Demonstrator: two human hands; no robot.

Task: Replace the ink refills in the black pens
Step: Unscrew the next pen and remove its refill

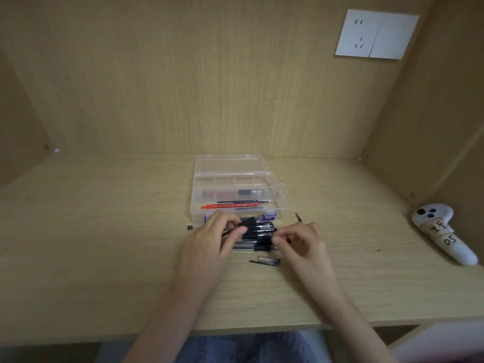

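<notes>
Several black pens point(262, 233) lie side by side on the desk in front of a clear plastic box point(235, 197). My left hand point(212, 239) grips a black pen barrel point(247, 223) by its rubber grip, just above the row. My right hand point(301, 242) pinches something small at the row's right end; its fingers hide what it is. A pen cap with a clip point(267, 262) lies on the desk just in front. A tiny black part point(190, 227) sits to the left, and a thin tip piece point(298, 217) to the right.
The open box holds a red pen point(230, 206), dark refills point(243, 201) and a clear pen. A white handheld controller point(442, 235) lies at the far right by the side wall. A wall socket point(377, 34) is on the back panel. The desk edge runs near my lap.
</notes>
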